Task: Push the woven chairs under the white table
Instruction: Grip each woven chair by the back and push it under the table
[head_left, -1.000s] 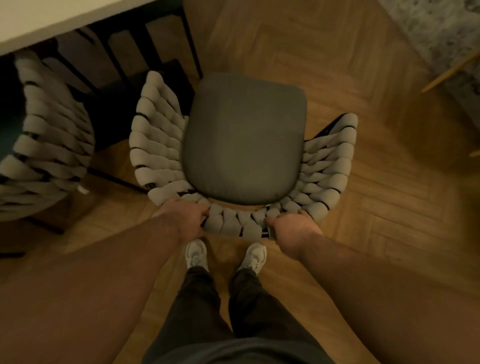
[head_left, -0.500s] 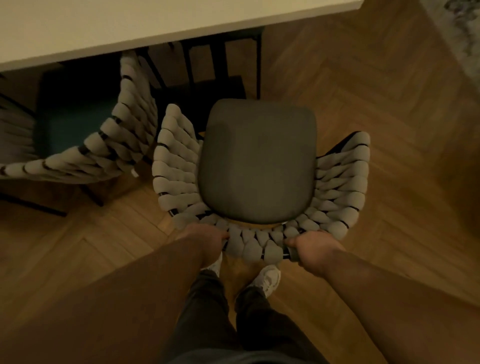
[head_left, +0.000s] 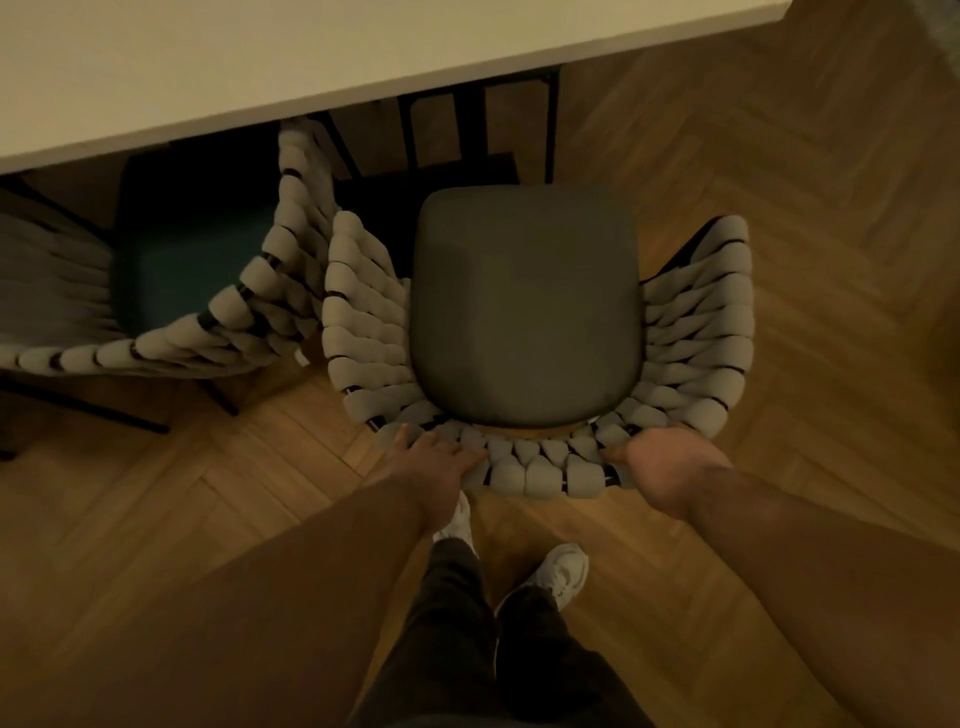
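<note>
The woven chair (head_left: 363, 332) with a grey seat cushion stands in front of me, facing the white table (head_left: 311, 67). Its seat front sits just short of the table edge. My left hand (head_left: 434, 462) presses on the left part of the backrest rim with fairly straight fingers. My right hand (head_left: 662, 467) grips the rim at the right, thumb lying along the weave, fingers hidden behind it. A second woven chair (head_left: 234, 312) with a dark teal seat stands to the left, partly under the table and close beside the first.
Black table legs (head_left: 550, 124) stand just beyond the grey seat. The herringbone wood floor (head_left: 805, 260) stretches off to the right. My legs and white shoes (head_left: 563, 571) are directly behind the chair.
The chair and I have moved forward toward the table, whose top now fills more of the view. My left hand has flattened from a closed grip onto the rim.
</note>
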